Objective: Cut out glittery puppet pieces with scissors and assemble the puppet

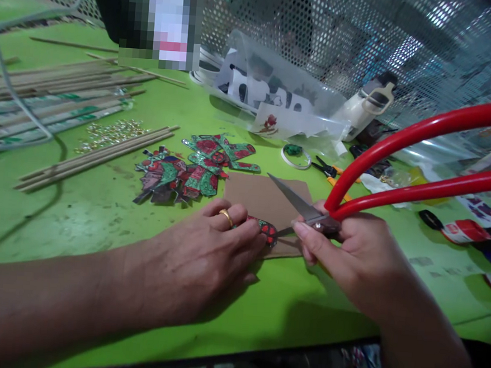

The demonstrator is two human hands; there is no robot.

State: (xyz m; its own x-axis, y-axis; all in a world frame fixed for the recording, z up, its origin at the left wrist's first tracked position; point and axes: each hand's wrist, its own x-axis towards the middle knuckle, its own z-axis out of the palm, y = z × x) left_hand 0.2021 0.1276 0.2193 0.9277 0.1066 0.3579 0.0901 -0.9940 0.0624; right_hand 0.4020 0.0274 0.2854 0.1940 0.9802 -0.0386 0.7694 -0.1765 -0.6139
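Pressing down with our left hand (204,254), we have the fingers close together and flat on a small red and green painted cutout (264,229), pinning it against the brown cardboard sheet (261,199) on the green table (100,218). A gold ring sits on one of those fingers. Only the end of the cutout shows past the fingertips, right at the near edge of the cardboard.

Our right hand (352,253) is wrapped around the big scissors (306,210) near the pivot, fingers curled and the thumb laid along the metal, pinching the blades where they cross. The red handles (419,157) loop up and away to the right. One blade points up and left over the cardboard, the other tip reaches toward the cutout; whether it touches, we cannot tell.

Just beyond the cardboard lies a cluster of painted figure pieces (187,169) in red and green. Left of them run bamboo sticks (92,153), and a scatter of small gold bits (110,132). Farther back sit a clear plastic bag of printed sheets (277,96), a roll of tape (295,155) and small yellow-handled pliers (330,172).
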